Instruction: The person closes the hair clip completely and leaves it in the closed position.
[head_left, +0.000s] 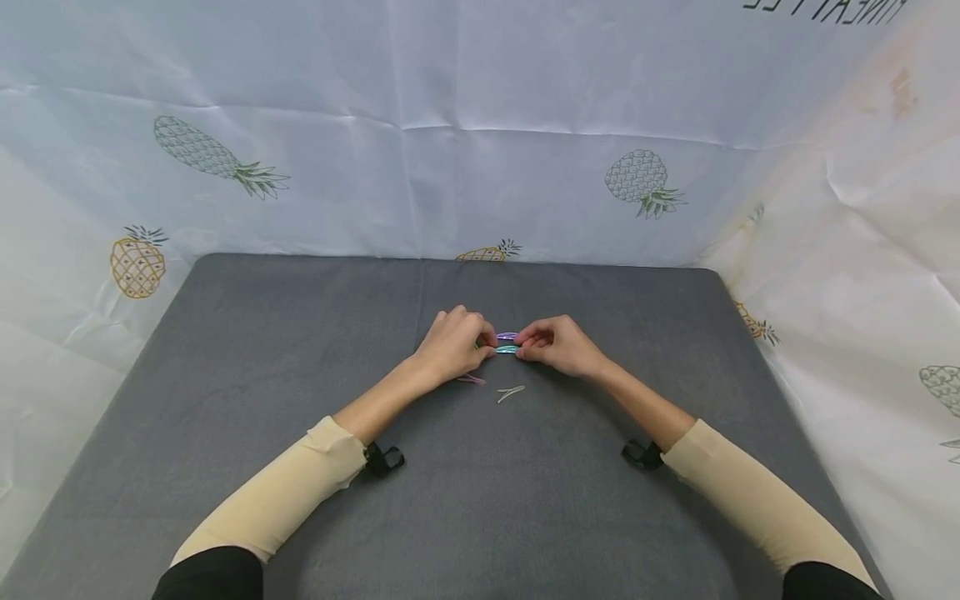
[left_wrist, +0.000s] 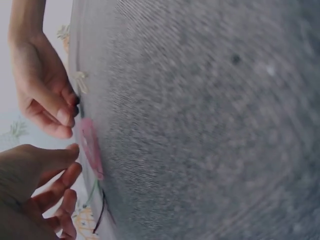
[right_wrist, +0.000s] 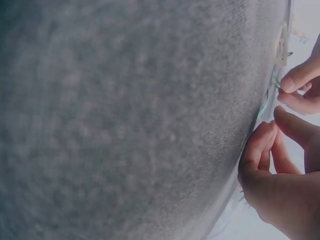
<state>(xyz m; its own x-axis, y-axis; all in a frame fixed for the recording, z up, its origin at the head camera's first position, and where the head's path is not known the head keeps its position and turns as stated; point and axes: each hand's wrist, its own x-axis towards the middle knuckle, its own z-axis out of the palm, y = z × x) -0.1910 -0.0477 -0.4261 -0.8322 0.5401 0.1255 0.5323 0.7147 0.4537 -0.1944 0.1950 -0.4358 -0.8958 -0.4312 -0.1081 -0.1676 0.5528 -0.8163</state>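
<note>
At the middle of the grey table my two hands meet fingertip to fingertip. A teal hair clip lies between them. My left hand pinches its left end and my right hand pinches its right end. A purple hair clip sits just behind the teal one, against the same fingertips; whether either hand holds it I cannot tell. In the left wrist view my left hand is beside a pink hair clip. In the right wrist view my right hand curls at the table edge.
A pink hair clip and a cream hair clip lie flat on the table just in front of my hands. White sheets printed with pineapples wall the table at the back and on both sides.
</note>
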